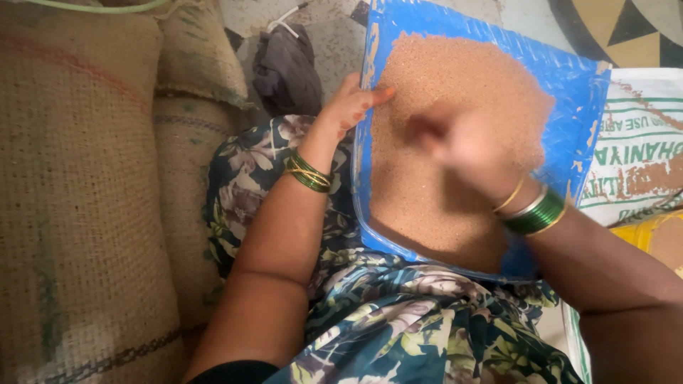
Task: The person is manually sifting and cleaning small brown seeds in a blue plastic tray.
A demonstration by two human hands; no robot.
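A blue winnowing tray (569,92) rests on my lap and holds a spread of fine reddish-brown grain (441,78). My left hand (350,107) grips the tray's left rim, thumb on the inside edge, green and gold bangles at the wrist. Over the grain hovers my right hand (455,142), blurred with motion, fingers pointing down toward the grain; whether it holds anything I cannot tell. It also wears green and gold bangles.
Large burlap sacks (78,192) are stacked along the left. A dark cloth (288,67) lies on the floor beyond my knee. A white printed sack (640,149) and a yellow container (658,238) sit to the right.
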